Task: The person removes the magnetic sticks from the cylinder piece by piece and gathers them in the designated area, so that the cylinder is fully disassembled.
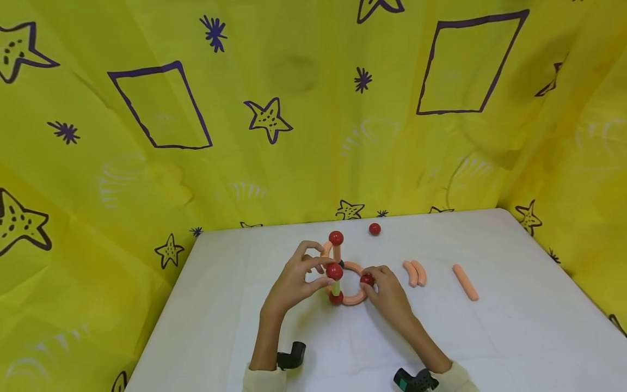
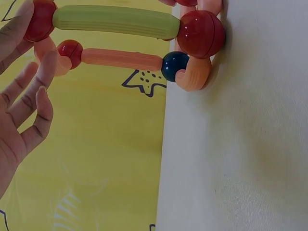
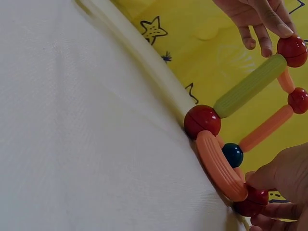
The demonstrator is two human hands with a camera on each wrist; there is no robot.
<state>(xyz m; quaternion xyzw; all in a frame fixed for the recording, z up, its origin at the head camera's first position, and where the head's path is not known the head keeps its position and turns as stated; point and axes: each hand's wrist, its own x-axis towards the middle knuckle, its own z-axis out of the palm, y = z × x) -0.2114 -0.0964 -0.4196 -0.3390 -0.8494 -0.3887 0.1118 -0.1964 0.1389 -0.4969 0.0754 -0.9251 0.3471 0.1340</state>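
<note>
A ring of curved orange sticks [image 1: 354, 300], joined by balls, lies on the white table. My left hand [image 1: 294, 280] pinches the red ball [image 1: 334, 271] on top of an upright green stick [image 2: 115, 21], whose foot meets another red ball [image 2: 201, 33] on the ring. Behind it, a straight orange stick [image 2: 122, 58] rises from a dark blue ball [image 2: 175, 66] to a red ball [image 1: 336, 237]. A curved orange piece [image 3: 286, 80] links the two upper balls. At the ring's right side, my right hand [image 1: 392, 296] holds a red ball [image 3: 251, 202] between thumb and fingers.
One loose red ball [image 1: 374, 229] lies near the table's back edge. To the right are two short curved orange sticks [image 1: 409, 273] side by side, then a straight orange stick [image 1: 465, 282]. A yellow cloth [image 1: 313, 163] with drawn stars hangs behind the white table [image 1: 220, 316].
</note>
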